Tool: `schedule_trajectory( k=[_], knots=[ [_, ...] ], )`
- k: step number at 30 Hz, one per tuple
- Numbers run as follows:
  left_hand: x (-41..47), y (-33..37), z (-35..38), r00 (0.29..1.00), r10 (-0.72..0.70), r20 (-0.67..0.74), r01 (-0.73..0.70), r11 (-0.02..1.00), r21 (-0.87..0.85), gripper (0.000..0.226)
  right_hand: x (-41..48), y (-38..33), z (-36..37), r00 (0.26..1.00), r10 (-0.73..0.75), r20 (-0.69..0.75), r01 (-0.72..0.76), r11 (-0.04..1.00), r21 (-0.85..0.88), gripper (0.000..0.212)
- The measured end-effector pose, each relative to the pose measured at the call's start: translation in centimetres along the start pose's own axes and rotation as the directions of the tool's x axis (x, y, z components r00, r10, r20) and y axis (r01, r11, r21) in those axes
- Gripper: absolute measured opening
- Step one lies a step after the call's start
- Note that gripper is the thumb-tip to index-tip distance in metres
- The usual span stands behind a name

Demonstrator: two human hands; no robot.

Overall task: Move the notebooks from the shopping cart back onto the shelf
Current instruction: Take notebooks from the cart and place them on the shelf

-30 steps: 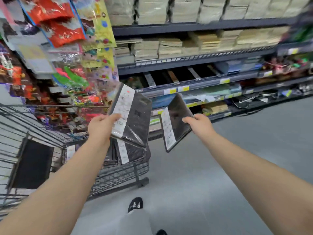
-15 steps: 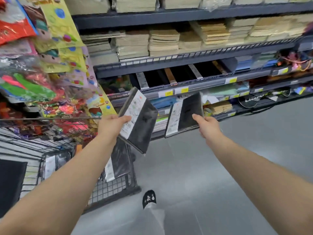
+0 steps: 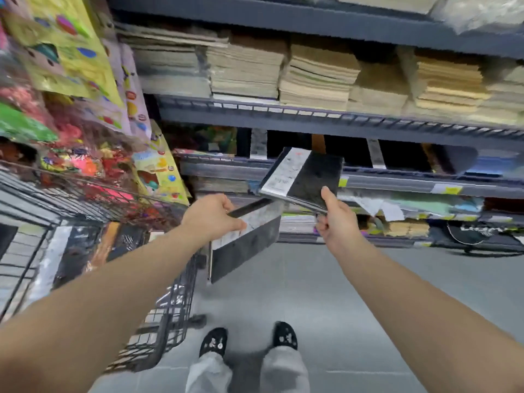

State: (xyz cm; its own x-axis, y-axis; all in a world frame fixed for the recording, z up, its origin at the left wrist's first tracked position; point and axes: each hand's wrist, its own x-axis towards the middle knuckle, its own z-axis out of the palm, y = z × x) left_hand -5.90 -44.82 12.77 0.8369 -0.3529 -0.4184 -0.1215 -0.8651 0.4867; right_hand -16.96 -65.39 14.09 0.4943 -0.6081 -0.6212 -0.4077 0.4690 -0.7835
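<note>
My left hand (image 3: pixel 211 219) grips a black notebook (image 3: pixel 249 245) with a white label strip, held low over the cart's near corner. A second black notebook (image 3: pixel 312 177) with a white label is pinched at its lower corner by my right hand (image 3: pixel 336 225) and is lifted up against the edge of the middle shelf (image 3: pixel 397 180). That shelf has dark slots between dividers behind the raised notebook. The wire shopping cart (image 3: pixel 173 313) stands at lower left with more dark wrapped notebooks (image 3: pixel 76 251) lying in it.
Stacks of tan paper pads (image 3: pixel 317 78) fill the shelf above. Colourful packaged goods (image 3: pixel 71 89) hang at the left over the cart. Lower shelves hold mixed stationery (image 3: pixel 408 208). My two feet (image 3: pixel 246 340) stand on grey floor close to the cart.
I have stepped nearer to the shelf. My right hand has raised its notebook up to the middle shelf edge; my left hand has tipped its notebook flatter and lower.
</note>
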Motion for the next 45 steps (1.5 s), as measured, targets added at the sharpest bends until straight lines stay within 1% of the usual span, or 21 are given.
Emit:
schedule_trajectory(
  k=[4, 6, 8, 11, 15, 16, 17, 19, 21, 23, 24, 25, 28, 30, 33, 35, 38, 41, 42, 44, 45],
  knots=[
    [2.0, 0.0, 3.6, 0.999, -0.049, 0.015, 0.049, 0.999, -0.011, 0.040, 4.6, -1.1, 1.6, 0.992, 0.053, 0.111, -0.052, 0.999, -0.014, 0.023],
    [3.2, 0.1, 5.1, 0.998, -0.063, 0.009, 0.063, 0.998, 0.018, 0.040, 7.0, -1.4, 2.6, 0.986, 0.068, 0.155, -0.064, 0.997, -0.030, 0.034],
    [4.4, 0.2, 6.2, 0.998, -0.067, -0.007, 0.067, 0.996, 0.059, 0.040, 9.2, -1.3, 3.7, 0.980, 0.082, 0.183, -0.076, 0.996, -0.041, 0.032],
    [6.1, 0.0, 7.5, 0.997, -0.065, -0.032, 0.067, 0.995, 0.072, 0.039, 12.3, -0.6, 5.5, 0.967, 0.085, 0.241, -0.094, 0.995, 0.030, 0.018],
    [8.3, -1.1, 9.2, 0.994, -0.100, -0.048, 0.100, 0.995, 0.011, 0.040, 15.6, 1.7, 7.0, 0.952, 0.049, 0.302, -0.114, 0.973, 0.199, 0.018],
    [8.7, -1.5, 9.7, 0.993, -0.106, -0.055, 0.107, 0.994, 0.000, 0.041, 16.2, 2.3, 7.2, 0.944, 0.003, 0.329, -0.082, 0.971, 0.227, 0.014],
    [9.0, -1.8, 10.2, 0.992, -0.104, -0.066, 0.105, 0.995, -0.002, 0.041, 16.9, 2.9, 7.4, 0.935, -0.066, 0.347, -0.011, 0.977, 0.214, 0.015],
    [9.4, -2.2, 11.1, 0.992, -0.095, -0.083, 0.096, 0.995, 0.006, 0.044, 17.9, 3.6, 7.8, 0.906, -0.215, 0.365, 0.195, 0.977, 0.092, 0.015],
    [9.7, -2.6, 11.6, 0.991, -0.096, -0.095, 0.095, 0.995, -0.007, 0.047, 18.4, 3.7, 8.4, 0.887, -0.333, 0.320, 0.342, 0.939, 0.030, 0.011],
    [10.0, -2.9, 11.8, 0.989, -0.115, -0.088, 0.110, 0.992, -0.059, 0.045, 18.7, 3.3, 9.2, 0.892, -0.391, 0.226, 0.398, 0.917, 0.018, 0.007],
    [10.1, -3.0, 11.9, 0.989, -0.123, -0.085, 0.115, 0.989, -0.089, 0.042, 18.9, 3.1, 9.7, 0.893, -0.413, 0.178, 0.419, 0.908, 0.004, 0.013],
    [10.2, -3.2, 12.0, 0.988, -0.129, -0.085, 0.119, 0.986, -0.116, 0.041, 19.2, 3.0, 10.1, 0.891, -0.431, 0.146, 0.437, 0.899, -0.014, 0.014],
    [10.2, -3.7, 12.1, 0.987, -0.135, -0.090, 0.116, 0.974, -0.197, 0.039, 20.0, 3.2, 10.6, 0.896, -0.438, 0.076, 0.443, 0.894, -0.067, 0.036],
    [9.8, -4.1, 11.7, 0.983, -0.146, -0.111, 0.110, 0.953, -0.281, 0.038, 20.3, 3.6, 10.2, 0.900, -0.432, 0.057, 0.435, 0.898, -0.069, 0.039],
    [8.4, -4.6, 10.8, 0.977, -0.178, -0.121, 0.107, 0.890, -0.442, 0.035, 20.2, 4.5, 8.5, 0.894, -0.446, 0.054, 0.448, 0.882, -0.144, 0.039],
    [7.2, -5.1, 10.2, 0.973, -0.200, -0.111, 0.093, 0.789, -0.608, 0.035, 19.7, 5.2, 7.0, 0.872, -0.482, 0.080, 0.485, 0.834, -0.264, 0.037],
    [5.3, -6.0, 9.6, 0.973, -0.206, -0.103, 0.045, 0.609, -0.792, 0.031, 17.9, 6.7, 5.0, 0.872, -0.480, 0.102, 0.482, 0.801, -0.356, 0.029],
    [3.8, -6.2, 9.3, 0.972, -0.223, -0.072, 0.037, 0.448, -0.893, 0.025, 15.4, 8.0, 4.1, 0.910, -0.368, 0.192, 0.415, 0.823, -0.388, 0.042],
    [3.6, -6.0, 9.1, 0.971, -0.228, -0.070, 0.033, 0.417, -0.908, 0.023, 14.5, 8.2, 4.0, 0.920, -0.317, 0.232, 0.387, 0.832, -0.398, 0.050],
    [3.7, -5.6, 8.9, 0.965, -0.247, -0.082, 0.026, 0.404, -0.914, 0.020, 12.7, 8.3, 4.1, 0.931, -0.247, 0.268, 0.341, 0.852, -0.398, 0.066],
    [3.8, -5.4, 8.7, 0.962, -0.260, -0.086, 0.024, 0.392, -0.920, 0.022, 11.8, 8.2, 4.1, 0.931, -0.228, 0.283, 0.328, 0.864, -0.381, 0.067]
  ],
)
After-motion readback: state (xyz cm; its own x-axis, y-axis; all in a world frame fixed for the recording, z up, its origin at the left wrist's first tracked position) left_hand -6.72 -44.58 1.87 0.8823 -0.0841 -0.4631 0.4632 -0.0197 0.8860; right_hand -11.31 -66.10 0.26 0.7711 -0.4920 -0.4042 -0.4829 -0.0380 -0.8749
